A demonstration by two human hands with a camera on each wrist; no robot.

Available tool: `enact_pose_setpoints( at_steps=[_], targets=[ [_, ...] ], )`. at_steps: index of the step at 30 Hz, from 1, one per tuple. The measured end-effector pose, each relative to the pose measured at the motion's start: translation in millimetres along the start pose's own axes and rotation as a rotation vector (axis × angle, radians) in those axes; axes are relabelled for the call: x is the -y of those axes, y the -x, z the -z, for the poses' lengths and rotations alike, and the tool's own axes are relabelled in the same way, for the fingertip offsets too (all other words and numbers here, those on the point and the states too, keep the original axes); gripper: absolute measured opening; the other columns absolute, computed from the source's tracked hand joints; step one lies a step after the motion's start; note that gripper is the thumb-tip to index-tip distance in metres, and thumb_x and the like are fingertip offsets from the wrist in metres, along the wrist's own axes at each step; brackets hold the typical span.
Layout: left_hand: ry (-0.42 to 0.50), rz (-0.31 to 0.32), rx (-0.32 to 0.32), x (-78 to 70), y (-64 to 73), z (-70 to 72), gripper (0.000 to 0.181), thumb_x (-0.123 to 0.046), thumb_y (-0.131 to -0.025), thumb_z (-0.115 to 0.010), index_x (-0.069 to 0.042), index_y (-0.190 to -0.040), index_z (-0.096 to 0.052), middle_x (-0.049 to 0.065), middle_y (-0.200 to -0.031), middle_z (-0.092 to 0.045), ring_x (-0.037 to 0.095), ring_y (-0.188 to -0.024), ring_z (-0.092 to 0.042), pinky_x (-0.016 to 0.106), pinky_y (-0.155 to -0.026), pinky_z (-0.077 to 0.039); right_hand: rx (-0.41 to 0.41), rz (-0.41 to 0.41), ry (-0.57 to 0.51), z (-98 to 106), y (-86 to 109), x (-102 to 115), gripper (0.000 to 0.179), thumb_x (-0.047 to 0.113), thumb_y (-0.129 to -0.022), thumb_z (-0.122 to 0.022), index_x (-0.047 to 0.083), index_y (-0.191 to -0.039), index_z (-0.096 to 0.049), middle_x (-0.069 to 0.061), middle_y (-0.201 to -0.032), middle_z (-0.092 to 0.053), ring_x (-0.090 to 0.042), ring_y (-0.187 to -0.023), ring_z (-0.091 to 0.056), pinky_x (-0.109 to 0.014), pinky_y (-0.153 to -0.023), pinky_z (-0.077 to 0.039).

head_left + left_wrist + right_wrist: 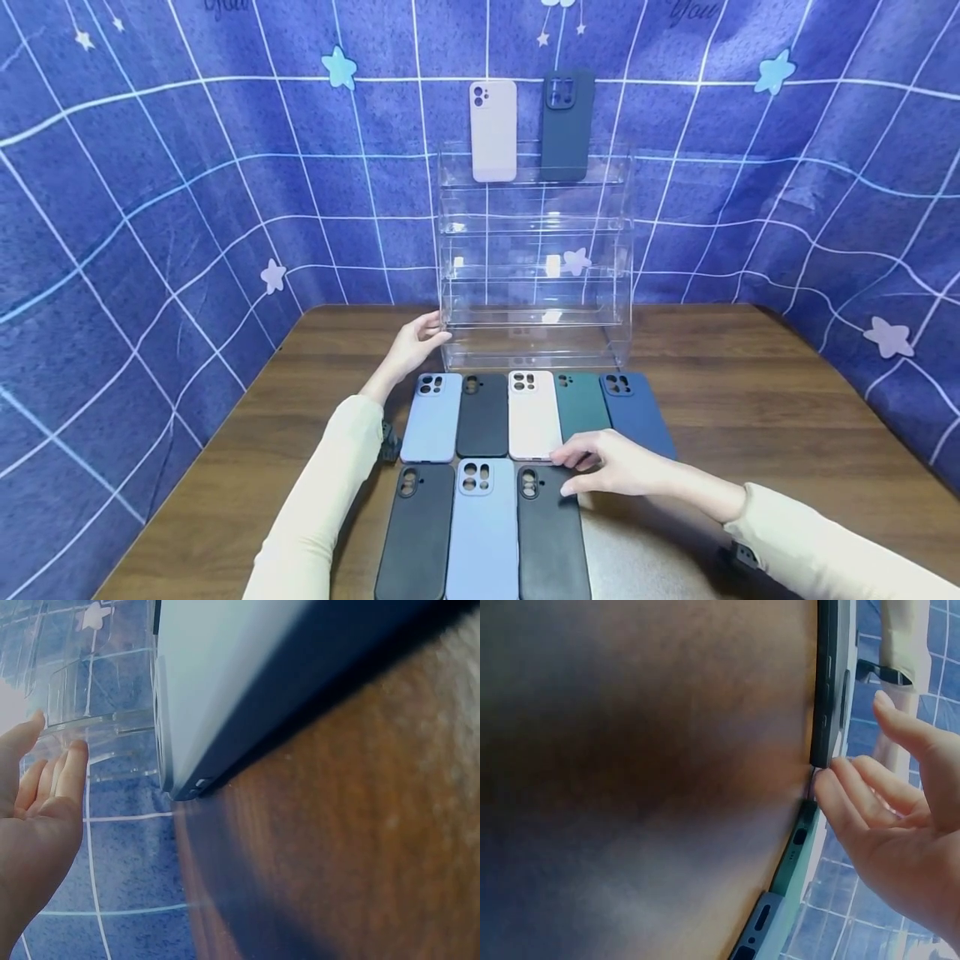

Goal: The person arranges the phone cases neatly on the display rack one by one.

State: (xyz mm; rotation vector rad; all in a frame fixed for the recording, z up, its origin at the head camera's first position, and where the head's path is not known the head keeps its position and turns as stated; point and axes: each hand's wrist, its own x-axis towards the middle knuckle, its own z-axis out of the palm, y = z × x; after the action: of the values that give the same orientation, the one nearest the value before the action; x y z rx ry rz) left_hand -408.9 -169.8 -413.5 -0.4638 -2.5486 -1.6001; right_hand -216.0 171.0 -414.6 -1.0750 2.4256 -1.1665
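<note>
A clear acrylic tiered display stand [534, 317] stands at the back of the table. My left hand [412, 343] holds its lower left side, thumb at the front edge and fingers at the side; in the left wrist view, thumb and fingertips lie about a clear edge. My right hand [618, 465] is over the phone cases, thumb spread from the fingers. Its thumb is above the right black phone case [553, 533], its fingertips near the lower end of the white phone case [534, 417]. In the right wrist view, fingertips are right at a dark case's corner.
A pale pink case [493, 133] and a dark teal case [567, 129] stand on the top tier. Around my hands lie light blue [431, 417], black [482, 417], green [581, 404] and navy [637, 412] cases in rows. A blue starred cloth [187, 208] hangs behind.
</note>
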Motion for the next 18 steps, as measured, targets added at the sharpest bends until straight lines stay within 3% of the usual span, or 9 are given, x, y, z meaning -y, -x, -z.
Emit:
enact_pose_setpoints(
  at_steps=[5,11,18],
  targets=[
    [-0.012,0.0,0.0,-0.6,1.1,0.1,0.059,-0.024,-0.09,-0.064,-0.002,-0.14,-0.041,0.021,-0.13,-0.055,0.033,-0.118,-0.055,0.042,-0.103,-0.043,-0.015,-0.009,0.087,-2.3,1.8,-0.2,0.047,0.032,-0.08,-0.073,0.001,-0.115,-0.064,-0.007,-0.104,-0.066,-0.017,-0.092,-0.062,-0.029,-0.079,-0.056],
    [-0.013,0.019,0.017,-1.7,2.7,0.3,0.057,-0.02,-0.091,-0.061,-0.003,-0.141,-0.039,0.02,-0.132,-0.054,0.032,-0.12,-0.053,0.044,-0.104,-0.042,0.036,-0.05,0.134,-3.1,2.0,2.9,0.055,0.033,-0.077,-0.076,0.002,-0.121,-0.061,-0.002,-0.106,-0.06,-0.011,-0.092,-0.057,-0.026,-0.08,-0.053],
    [-0.003,0.028,0.016,-0.5,2.5,0.7,0.056,-0.021,-0.091,-0.062,-0.004,-0.14,-0.04,0.02,-0.131,-0.054,0.032,-0.12,-0.053,0.044,-0.103,-0.042,0.017,-0.085,0.192,-6.5,2.1,6.3,0.061,0.038,-0.072,-0.079,0.001,-0.118,-0.063,0.002,-0.095,-0.051,-0.007,-0.082,-0.049,-0.02,-0.07,-0.048]
  ],
)
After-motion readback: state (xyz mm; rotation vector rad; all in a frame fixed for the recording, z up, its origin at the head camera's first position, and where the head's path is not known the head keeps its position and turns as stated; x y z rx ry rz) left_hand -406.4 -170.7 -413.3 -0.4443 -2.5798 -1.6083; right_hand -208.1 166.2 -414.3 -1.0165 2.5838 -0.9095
